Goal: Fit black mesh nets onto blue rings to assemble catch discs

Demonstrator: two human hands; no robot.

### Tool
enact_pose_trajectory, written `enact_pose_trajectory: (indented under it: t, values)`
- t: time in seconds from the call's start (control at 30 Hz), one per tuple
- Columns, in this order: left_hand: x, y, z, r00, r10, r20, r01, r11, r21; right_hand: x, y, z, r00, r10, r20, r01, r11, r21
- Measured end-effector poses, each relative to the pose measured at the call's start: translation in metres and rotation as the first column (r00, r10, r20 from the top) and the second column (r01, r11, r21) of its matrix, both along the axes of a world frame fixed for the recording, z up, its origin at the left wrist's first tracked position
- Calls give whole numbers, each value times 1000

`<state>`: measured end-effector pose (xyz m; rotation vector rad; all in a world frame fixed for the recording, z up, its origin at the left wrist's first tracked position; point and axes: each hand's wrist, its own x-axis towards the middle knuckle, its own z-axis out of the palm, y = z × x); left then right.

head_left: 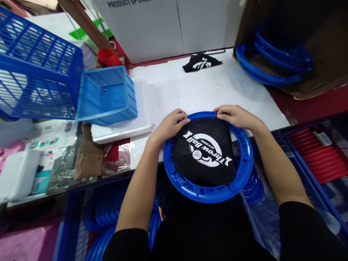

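A blue plastic ring (208,194) rests at the table's front edge, close against my body. Black mesh cloth (182,159) printed in white with "Throw Ball" covers most of its opening, and a gap shows along the right side. My left hand (174,125) pinches the cloth at the ring's upper left rim. At the upper right rim, my right hand (236,115) does the same with thumb and fingers closed. Small tabs stand along the ring's inner rim. Farther back on the white tabletop lies another printed black cloth (201,63).
A light-blue bin (104,96) and a blue slatted basket (40,58) stand to the left. At the back right, a cardboard box (320,72) holds blue rings (272,78). Stacked red rings (319,156) sit in a crate at the right. White cartons (163,32) line the back.
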<state>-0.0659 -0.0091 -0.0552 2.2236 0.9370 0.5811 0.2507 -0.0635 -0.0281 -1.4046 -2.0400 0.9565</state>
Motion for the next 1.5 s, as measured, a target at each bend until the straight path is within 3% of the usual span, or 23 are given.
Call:
enact_pose_trajectory:
  t: [0.23, 0.37, 0.6, 0.7, 0.8, 0.9, 1.07, 1.23, 1.5]
  values:
    - [-6, 0, -2, 997, -3, 78, 7, 998, -56, -2, -5, 7, 999, -19, 29, 18, 999, 31]
    - [-6, 0, 1, 996, -23, 86, 31, 995, -96, -6, -7, 10, 991, -37, 127, 26, 996, 90]
    - [-5, -3, 2, 997, 10, 81, -3, 996, -91, -3, -4, 0, 974, -56, 220, 10, 979, 206]
    - [-3, -7, 4, 993, 37, 114, -32, 999, -41, 2, -3, 0, 987, -43, 152, 15, 983, 183]
    - [4, -16, 8, 991, 14, 130, -29, 994, 108, -2, -9, 5, 997, -66, 29, 57, 973, 224]
    - [13, -24, 13, 997, -73, 32, 62, 963, 261, -13, -19, 7, 1000, 5, -1, -4, 948, 319]
    - [28, -34, 22, 973, -104, -208, 184, 891, 415, -19, -23, -6, 974, 135, 183, -196, 909, 369]
    - [43, -43, 26, 914, -124, -386, 291, 864, 412, -13, -18, -14, 959, 158, 237, -233, 913, 334]
    - [56, -43, 43, 842, -176, -510, 417, 811, 410, -19, -16, 6, 898, 162, 409, -297, 909, 292]
